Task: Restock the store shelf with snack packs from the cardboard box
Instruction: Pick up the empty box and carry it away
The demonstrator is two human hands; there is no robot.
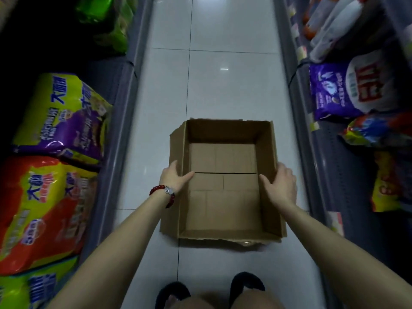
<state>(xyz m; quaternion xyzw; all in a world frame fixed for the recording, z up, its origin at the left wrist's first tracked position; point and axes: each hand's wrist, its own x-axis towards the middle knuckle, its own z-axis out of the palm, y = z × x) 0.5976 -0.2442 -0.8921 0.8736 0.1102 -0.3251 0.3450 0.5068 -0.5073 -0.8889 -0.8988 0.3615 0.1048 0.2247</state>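
At frame centre the box [224,179] sits empty on the floor [223,74], long axis running away from the person, left hand [176,178] and right hand [282,186] each gripping a side wall, equally near, packs [62,117] shelved at left.

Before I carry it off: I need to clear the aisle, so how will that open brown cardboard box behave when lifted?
The open brown cardboard box looks empty, so probably light. Its top flaps are torn off, so the walls may flex where the left hand and right hand grip them.
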